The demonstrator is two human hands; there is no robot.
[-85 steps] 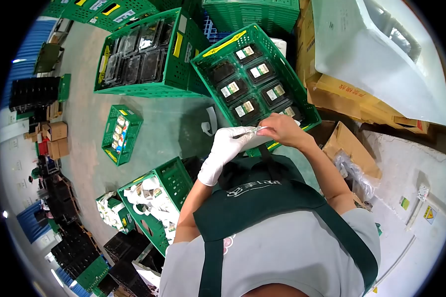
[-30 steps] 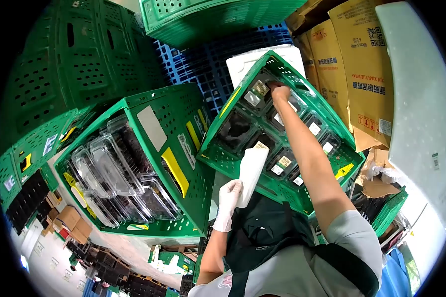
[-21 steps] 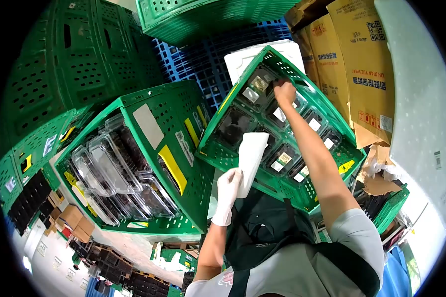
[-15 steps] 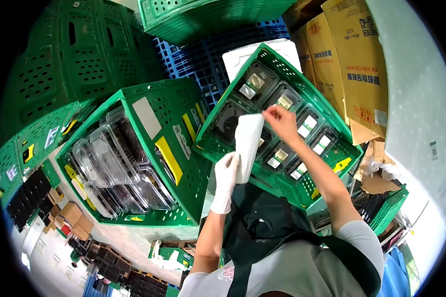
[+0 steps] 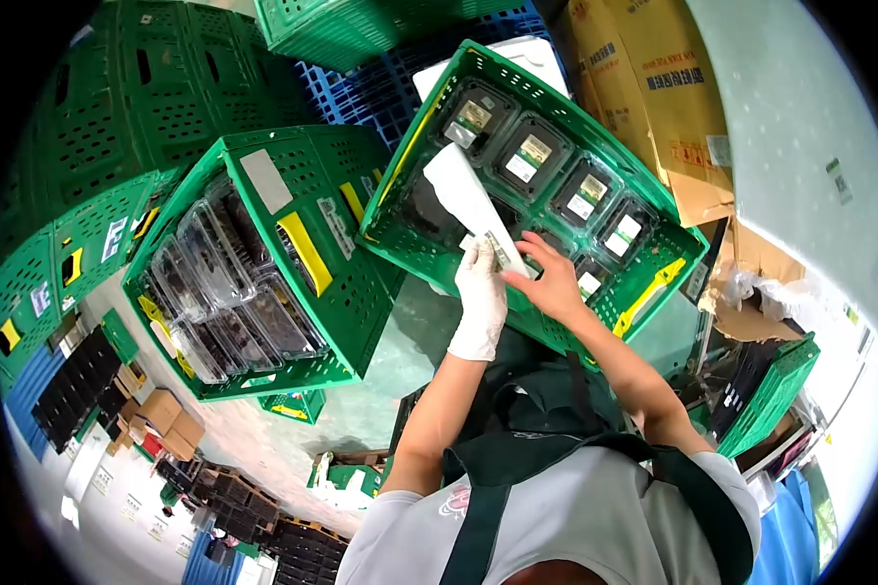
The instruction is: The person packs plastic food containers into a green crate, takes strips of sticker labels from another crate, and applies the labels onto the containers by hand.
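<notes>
My left hand (image 5: 481,297), in a white glove, is closed on the lower part of a white strip of labels (image 5: 463,190), which slants up and to the left. My bare right hand (image 5: 553,283) pinches the strip's lower edge, where small print shows. Beneath both hands is a green crate (image 5: 595,132) with clear-lidded plastic boxes of dark contents. A label is on the lid of the upper box (image 5: 473,115), and others sit on the box (image 5: 529,161) beside it and the box (image 5: 583,195) further right. The strip and my hands hide some lower boxes.
At left, another green crate (image 5: 346,229) lies on its side, packed with stacked clear boxes (image 5: 210,249). More green crates (image 5: 117,107) rise behind it. A blue pallet (image 5: 361,97) and a white foam box (image 5: 537,58) are at the back; cardboard cartons (image 5: 654,88) stand at right.
The strip has tilted left, and my right hand has come down from its top end to its lower end beside my left hand. The camera view has shifted.
</notes>
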